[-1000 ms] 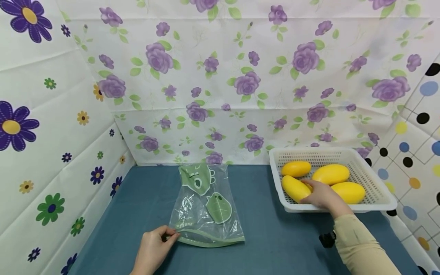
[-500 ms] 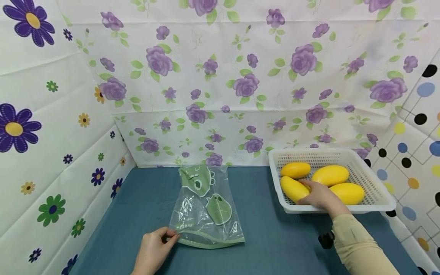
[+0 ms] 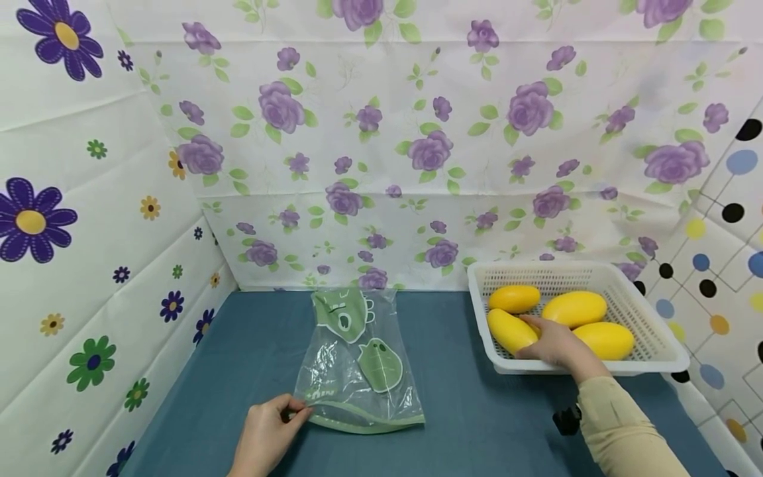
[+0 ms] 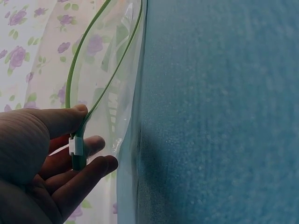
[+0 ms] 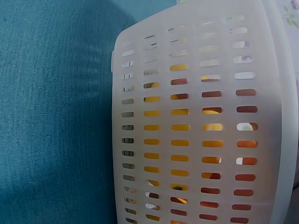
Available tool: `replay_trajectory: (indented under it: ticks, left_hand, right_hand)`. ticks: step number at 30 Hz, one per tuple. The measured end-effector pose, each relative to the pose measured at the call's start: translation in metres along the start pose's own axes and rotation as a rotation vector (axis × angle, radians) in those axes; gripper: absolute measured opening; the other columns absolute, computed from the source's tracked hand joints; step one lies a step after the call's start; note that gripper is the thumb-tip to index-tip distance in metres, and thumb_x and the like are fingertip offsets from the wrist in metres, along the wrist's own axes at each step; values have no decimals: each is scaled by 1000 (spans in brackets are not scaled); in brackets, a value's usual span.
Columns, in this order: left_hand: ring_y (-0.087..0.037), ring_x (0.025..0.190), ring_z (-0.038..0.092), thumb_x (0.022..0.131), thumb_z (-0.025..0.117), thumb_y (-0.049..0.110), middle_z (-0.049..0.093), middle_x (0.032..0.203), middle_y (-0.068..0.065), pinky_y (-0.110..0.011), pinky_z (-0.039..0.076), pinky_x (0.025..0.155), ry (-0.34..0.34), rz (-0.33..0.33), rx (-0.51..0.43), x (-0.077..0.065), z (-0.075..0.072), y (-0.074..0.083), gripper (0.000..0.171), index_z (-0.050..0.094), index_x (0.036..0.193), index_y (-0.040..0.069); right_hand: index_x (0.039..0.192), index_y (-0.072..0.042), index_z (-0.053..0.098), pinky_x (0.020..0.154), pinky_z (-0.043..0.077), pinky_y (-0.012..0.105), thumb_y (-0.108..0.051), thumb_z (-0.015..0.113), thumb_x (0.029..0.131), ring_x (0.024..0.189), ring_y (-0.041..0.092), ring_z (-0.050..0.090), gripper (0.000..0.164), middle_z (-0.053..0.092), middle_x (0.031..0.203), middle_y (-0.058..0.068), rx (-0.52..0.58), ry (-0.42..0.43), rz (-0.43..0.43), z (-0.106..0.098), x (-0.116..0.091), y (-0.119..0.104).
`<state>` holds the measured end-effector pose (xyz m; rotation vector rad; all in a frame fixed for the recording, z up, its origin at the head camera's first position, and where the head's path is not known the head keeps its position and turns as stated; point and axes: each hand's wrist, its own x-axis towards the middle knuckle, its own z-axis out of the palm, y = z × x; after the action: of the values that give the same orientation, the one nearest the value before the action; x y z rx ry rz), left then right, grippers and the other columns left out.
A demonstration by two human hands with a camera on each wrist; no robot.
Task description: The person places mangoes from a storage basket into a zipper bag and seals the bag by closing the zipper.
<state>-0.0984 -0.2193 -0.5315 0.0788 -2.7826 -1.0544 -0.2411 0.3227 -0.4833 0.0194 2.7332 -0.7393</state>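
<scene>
A clear zip bag (image 3: 380, 364) with green animal prints lies flat, its green-edged mouth toward me. My left hand (image 3: 265, 427) pinches the left corner of that mouth between thumb and fingers. Up close in the left wrist view, a white slider (image 4: 74, 145) sits on the green zip strip at the fingertips, and the two strips part beyond it. My right hand (image 3: 557, 344) reaches into a white plastic basket (image 3: 596, 366) and grips the right end of the front-left yellow mango (image 3: 507, 329). Through the slotted wall (image 5: 195, 140) in the right wrist view, yellow skin and fingers show in pieces.
Several mangoes share the basket: one behind at left (image 3: 514, 298), one at back right (image 3: 575, 307), one at front right (image 3: 605, 340). Blue cloth (image 3: 453, 424) covers the table. Flowered sheeting (image 3: 381, 165) stands behind, with patterned sheets at both sides.
</scene>
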Motion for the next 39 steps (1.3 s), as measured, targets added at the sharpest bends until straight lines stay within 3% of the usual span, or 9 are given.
replay_trajectory:
  ticks: [15, 39]
  left_hand:
    - [-4, 56, 58, 89, 89, 18, 71, 72, 13, -26, 48, 54, -25, -22, -2, 0, 0, 1, 17, 77, 79, 22]
    - [-4, 58, 59, 89, 90, 19, 70, 71, 13, -26, 49, 56, -10, -19, 16, 1, -1, 6, 16, 77, 79, 22]
  right_hand:
    - [167, -6, 35, 104, 37, 76, -42, 89, 89, 119, 48, 51, 101, 43, 158, 36, 19, -2, -16, 3, -3, 3]
    - [166, -4, 35, 103, 39, 75, -52, 85, 89, 122, 49, 52, 104, 43, 158, 36, -12, 2, -37, 2, -1, 2]
